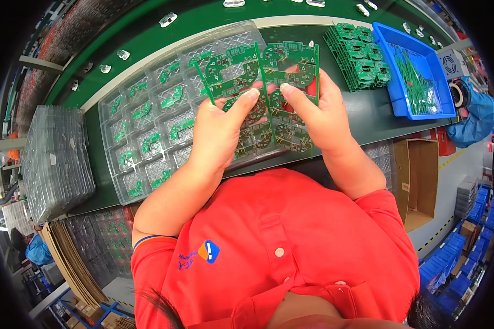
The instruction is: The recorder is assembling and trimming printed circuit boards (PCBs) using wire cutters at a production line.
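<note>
A green circuit board panel (233, 57) is held up over the bench between both hands. It has several sections side by side, with plain green strips along their edges. My left hand (219, 126) is closed on its left section, thumb lying on the face. With the thumb across the front and fingers behind, my right hand (326, 118) grips the right section. Under and left of the panel lies a clear plastic tray (225, 35) with many compartments. Small green circuit boards (173, 97) sit in its compartments. The panel and my hands hide the tray's right part.
To the right rise stacked green board panels (359, 57). Beyond them a blue bin (422, 117) holds loose green strips (414, 82). Stacked clear trays (57, 159) stand at left. Small white parts (168, 20) lie on the green conveyor behind. An open cardboard box (417, 181) sits below the bench.
</note>
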